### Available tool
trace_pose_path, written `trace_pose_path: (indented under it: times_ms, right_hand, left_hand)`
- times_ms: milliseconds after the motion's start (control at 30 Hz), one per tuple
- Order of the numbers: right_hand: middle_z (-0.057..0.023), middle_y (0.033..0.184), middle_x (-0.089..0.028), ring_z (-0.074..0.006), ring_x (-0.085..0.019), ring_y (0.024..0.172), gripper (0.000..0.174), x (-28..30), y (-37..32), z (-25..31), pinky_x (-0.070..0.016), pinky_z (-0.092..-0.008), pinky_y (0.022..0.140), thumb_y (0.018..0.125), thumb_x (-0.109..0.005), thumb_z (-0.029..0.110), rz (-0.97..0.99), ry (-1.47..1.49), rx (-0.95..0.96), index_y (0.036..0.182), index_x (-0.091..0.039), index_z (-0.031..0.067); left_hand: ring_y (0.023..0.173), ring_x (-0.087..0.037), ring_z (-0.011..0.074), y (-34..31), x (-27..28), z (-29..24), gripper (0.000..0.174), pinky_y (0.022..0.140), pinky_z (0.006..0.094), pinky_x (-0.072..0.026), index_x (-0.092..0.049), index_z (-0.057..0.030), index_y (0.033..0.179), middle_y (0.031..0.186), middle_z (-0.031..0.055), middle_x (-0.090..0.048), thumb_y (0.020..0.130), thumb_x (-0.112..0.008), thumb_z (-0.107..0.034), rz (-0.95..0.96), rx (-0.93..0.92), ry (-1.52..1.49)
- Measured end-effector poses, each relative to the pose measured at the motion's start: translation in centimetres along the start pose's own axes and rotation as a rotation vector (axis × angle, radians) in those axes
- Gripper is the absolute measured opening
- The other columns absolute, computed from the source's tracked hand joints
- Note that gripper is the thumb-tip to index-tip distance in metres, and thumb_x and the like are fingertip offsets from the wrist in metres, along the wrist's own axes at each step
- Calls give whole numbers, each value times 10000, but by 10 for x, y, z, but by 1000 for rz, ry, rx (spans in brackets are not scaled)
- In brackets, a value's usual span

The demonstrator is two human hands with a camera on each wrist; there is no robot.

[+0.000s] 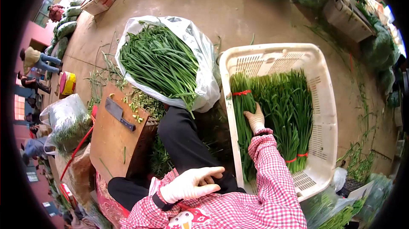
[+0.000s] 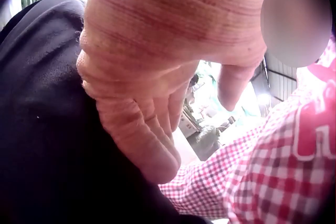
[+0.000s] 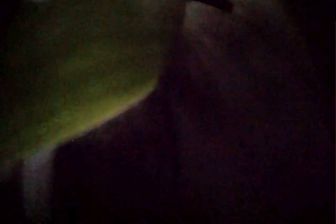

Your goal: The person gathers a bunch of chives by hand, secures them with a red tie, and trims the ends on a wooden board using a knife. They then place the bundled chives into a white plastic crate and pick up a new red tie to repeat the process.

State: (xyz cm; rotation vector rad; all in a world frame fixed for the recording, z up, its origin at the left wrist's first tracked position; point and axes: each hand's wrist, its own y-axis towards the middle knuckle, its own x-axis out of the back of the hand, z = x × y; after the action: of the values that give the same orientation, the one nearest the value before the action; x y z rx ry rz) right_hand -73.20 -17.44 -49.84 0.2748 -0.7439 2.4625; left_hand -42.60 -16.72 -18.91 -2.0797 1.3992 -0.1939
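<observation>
In the head view, my gloved right hand (image 1: 255,120) rests among long green stalks inside a white plastic crate (image 1: 324,114), against the bundle with a red band (image 1: 242,93) at the crate's left side. More upright bundles (image 1: 285,118) stand to its right, two red bands showing low on them. My gloved left hand (image 1: 191,184) is held over my lap with nothing in it, fingers loosely bent; the left wrist view shows that hand (image 2: 157,66) beside a dark trouser leg. The right wrist view is very dark, with only a blurred green leaf (image 3: 84,71) close up.
A plastic bag (image 1: 204,75) full of loose green stalks (image 1: 157,54) lies left of the crate. A cleaver (image 1: 115,111) lies on a wooden board (image 1: 106,143) with cut bits. Beyond are a yellow bucket (image 1: 67,83), filled bags and people at the far left.
</observation>
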Motion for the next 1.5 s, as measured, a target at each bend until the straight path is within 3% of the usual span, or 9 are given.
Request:
trace_pose_path:
  times_ms: [200, 533, 700, 800, 933, 1067, 1200, 1333, 1500]
  right_hand:
    - [-241, 1180, -636, -343, -617, 1094, 775, 2, 2, -12, -458, -373, 962, 749, -755, 249, -24, -32, 115, 1428, -406, 113]
    - [-213, 1227, -614, -301, -593, 1109, 718, 8, 17, -18, -435, -341, 988, 778, -726, 199, 52, -32, 153, 1375, -420, -56]
    - [-261, 1392, -492, -348, -480, 1292, 783, 30, 13, -5, -371, -395, 1075, 811, -736, 285, -165, -343, 226, 1427, -379, -40]
    - [-158, 1454, -452, -257, -452, 1297, 557, 26, -41, 90, -366, -363, 1089, 943, -584, 84, -379, 178, 498, 1451, -370, 1]
    - [-98, 1345, -560, -189, -526, 1220, 439, -64, -172, 255, -399, -294, 1047, 962, -501, -2, 224, 654, 623, 1399, -467, 22]
    - [-132, 1220, -619, -208, -599, 1111, 420, -195, -218, 313, -453, -317, 980, 875, -599, -10, 624, 1, 829, 1293, -557, 5]
    - [-186, 1134, -607, -363, -604, 1032, 612, -333, -211, 308, -484, -411, 915, 809, -714, 111, 597, -527, 1145, 1368, -475, 49]
    - [-208, 1109, -628, -389, -612, 1002, 802, -400, -197, 286, -499, -447, 864, 734, -793, 277, 550, -896, 1098, 1418, -420, 87]
    - [-227, 1138, -637, -392, -624, 1032, 714, -419, -183, 272, -506, -447, 876, 760, -736, 206, 522, -1071, 1234, 1396, -445, 66]
  left_hand:
    - [955, -618, 132, 7, 4, -3, 551, 880, 296, -501, -404, -23, 1450, 1256, 138, -603, 948, -612, -115, 32, 42, -69]
    - [870, -578, 110, -40, -25, 17, 550, 780, 264, -508, -468, -33, 1406, 1169, 93, -637, 937, -658, -249, -167, -113, 94]
    - [1090, -571, 130, -104, -13, 49, 552, 960, 294, -455, -421, -51, 1448, 1243, 94, -606, 959, -626, -204, -337, -229, -103]
    - [1204, -527, 153, -148, 8, 89, 550, 1052, 320, -402, -406, -25, 1450, 1297, 101, -581, 971, -607, -205, -434, -336, -288]
    - [1193, -527, 136, -185, 30, 155, 498, 1026, 315, -421, -475, -15, 1401, 1303, 64, -593, 965, -623, -206, -640, -468, -449]
    - [1106, -596, 156, -218, 51, 170, 460, 972, 319, -472, -502, -18, 1372, 1177, 104, -662, 959, -618, -185, -820, -358, -104]
    - [999, -654, 221, -252, 70, 178, 499, 873, 321, -518, -523, -51, 1352, 1126, 130, -674, 926, -638, -284, -1030, -339, 134]
    - [837, -663, 237, -293, 97, 193, 498, 757, 346, -532, -556, -64, 1312, 1049, 123, -689, 909, -633, -346, -1128, -214, 292]
    - [1015, -640, 351, -321, 130, 212, 504, 870, 412, -513, -573, -30, 1264, 1119, 193, -658, 904, -615, -379, -1365, -278, 337]
